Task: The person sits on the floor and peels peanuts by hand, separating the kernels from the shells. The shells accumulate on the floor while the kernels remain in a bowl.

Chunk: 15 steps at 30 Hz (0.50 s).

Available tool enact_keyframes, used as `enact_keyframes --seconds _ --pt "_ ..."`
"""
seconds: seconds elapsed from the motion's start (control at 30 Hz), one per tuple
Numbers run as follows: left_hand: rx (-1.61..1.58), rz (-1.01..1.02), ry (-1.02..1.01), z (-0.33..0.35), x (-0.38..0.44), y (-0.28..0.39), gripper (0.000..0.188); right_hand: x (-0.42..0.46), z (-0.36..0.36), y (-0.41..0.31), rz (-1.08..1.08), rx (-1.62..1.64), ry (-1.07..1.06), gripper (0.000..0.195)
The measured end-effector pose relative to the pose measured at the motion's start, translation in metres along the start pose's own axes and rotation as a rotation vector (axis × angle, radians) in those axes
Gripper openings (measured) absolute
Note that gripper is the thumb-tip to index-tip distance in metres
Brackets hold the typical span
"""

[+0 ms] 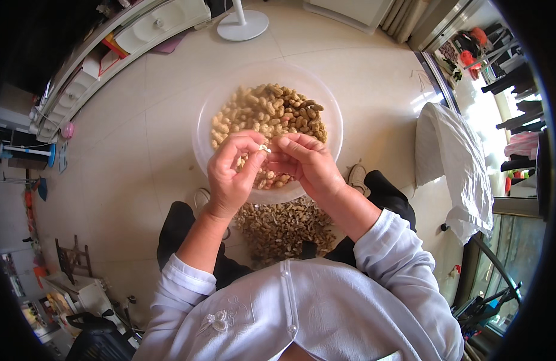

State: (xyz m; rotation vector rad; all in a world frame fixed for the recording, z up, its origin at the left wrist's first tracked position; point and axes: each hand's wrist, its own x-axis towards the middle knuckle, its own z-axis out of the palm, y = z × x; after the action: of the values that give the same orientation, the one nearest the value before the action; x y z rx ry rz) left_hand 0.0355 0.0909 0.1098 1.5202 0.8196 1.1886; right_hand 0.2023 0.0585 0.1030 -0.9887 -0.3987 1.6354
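Observation:
My left hand [235,169] pinches an opened peanut shell [264,148] between thumb and forefinger; its pale inside shows. Close beside it is my right hand [307,162], thumb against its curled fingers; whether something small lies between them cannot be told. Both hands are above a translucent plastic tub [336,122]. Unshelled peanuts [269,106] fill its far part, and reddish kernels lie among peanuts at its near side, partly hidden by my hands. A heap of broken peanut shells [287,230] lies on the floor between my legs, against the near side of the tub.
A round white stand base [243,25] stands beyond the tub. White drawers [147,27] line the far left. To the right, a white cloth [458,167] drapes over something beside a sliding door track. My shoes [358,177] flank the tub, and a small wooden stool [74,257] is at lower left.

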Motion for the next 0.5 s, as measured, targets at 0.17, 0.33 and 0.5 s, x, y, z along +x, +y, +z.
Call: enact_keyframes --seconds 0.17,0.33,0.5 --pt "0.664 0.231 -0.110 -0.010 0.010 -0.006 0.013 -0.003 0.004 -0.012 -0.180 -0.336 0.126 0.021" --pt "0.666 0.213 -0.078 -0.015 0.010 -0.010 0.016 -0.002 0.000 -0.019 -0.195 -0.325 0.091 0.022" --pt "-0.080 -0.265 -0.106 -0.014 0.011 0.010 0.017 -0.002 -0.005 -0.013 0.033 -0.177 -0.038 0.018"
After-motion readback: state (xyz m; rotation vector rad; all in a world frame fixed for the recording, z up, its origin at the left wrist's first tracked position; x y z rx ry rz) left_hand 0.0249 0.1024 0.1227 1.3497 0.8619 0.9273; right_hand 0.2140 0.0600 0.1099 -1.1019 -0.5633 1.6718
